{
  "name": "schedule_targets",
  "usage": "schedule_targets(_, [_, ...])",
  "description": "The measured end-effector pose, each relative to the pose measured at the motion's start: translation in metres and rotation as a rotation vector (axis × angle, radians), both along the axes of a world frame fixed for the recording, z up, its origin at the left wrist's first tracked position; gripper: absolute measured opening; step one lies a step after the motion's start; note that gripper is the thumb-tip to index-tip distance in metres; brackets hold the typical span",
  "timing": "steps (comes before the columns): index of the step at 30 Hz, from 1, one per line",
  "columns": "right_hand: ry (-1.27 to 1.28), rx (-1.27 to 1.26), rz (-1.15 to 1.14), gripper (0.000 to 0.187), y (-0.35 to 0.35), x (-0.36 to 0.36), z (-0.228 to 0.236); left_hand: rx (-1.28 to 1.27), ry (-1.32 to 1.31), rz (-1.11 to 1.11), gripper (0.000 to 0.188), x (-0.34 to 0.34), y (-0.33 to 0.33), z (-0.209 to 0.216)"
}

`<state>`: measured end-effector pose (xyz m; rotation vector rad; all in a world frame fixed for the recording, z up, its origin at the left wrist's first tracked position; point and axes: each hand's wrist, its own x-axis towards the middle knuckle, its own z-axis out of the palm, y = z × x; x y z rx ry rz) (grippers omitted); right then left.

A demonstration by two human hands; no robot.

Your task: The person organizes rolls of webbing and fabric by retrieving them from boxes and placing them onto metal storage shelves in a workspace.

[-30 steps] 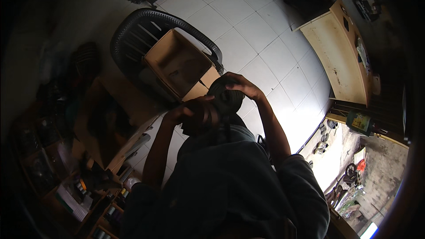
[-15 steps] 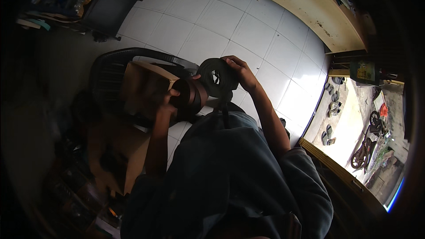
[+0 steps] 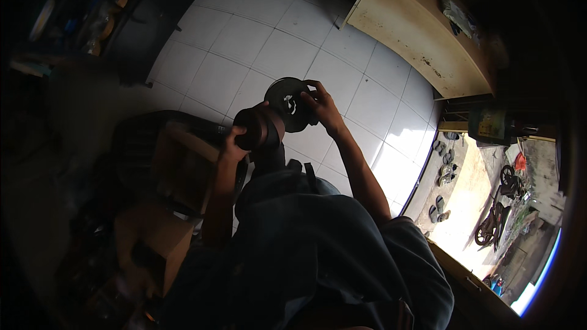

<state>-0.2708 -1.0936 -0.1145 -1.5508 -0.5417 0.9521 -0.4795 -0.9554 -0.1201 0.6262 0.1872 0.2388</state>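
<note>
Nearest us, at six o'clock below the hands, we see a loose, blue-grey cloth garment [image 3: 318, 226]. Past it, the left hand [image 3: 231, 143] is closed round a thick, cylindrical, dark brown roll [image 3: 254, 128] of strap-like material, while the right hand [image 3: 324, 112] grips a flat, ring-shaped, green-black roll [image 3: 280, 93] at its three o'clock edge.

Between the hands, we find the green-black roll between one and two o'clock from the brown roll, nearer the right hand, its holed face turned toward us. The brown roll's long axis runs roughly nine to three o'clock, nearer the left hand. The two overlap in view; we cannot tell whether they touch.

Against half a second ago, the open, tan cardboard box [image 3: 197, 145] by the black plastic chair [image 3: 140, 125] shows lower, toward eight o'clock, no longer directly behind the brown roll. A right-hand digit now lies across the green-black roll's face.

Farther off, we have the pale, square-tiled floor [image 3: 293, 36] at twelve o'clock, a pale wooden table [image 3: 422, 49] toward two, and, outside, dark pairs of footwear [image 3: 433, 213] near four.
</note>
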Motion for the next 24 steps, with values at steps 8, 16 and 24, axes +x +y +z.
schedule_targets(8, [-0.041,0.049,0.026,0.047,0.099,0.081,0.034,0.006,0.062,-0.036,0.081,0.076,0.111,0.000])
schedule_targets(16, [0.136,0.215,-0.087,0.047,0.198,0.166,0.033,0.018,0.282,-0.018,0.068,0.150,0.219,0.040])
schedule_targets(24, [0.249,0.296,-0.107,0.048,0.299,0.266,0.037,0.149,0.219,0.043,0.057,0.227,0.318,0.016])
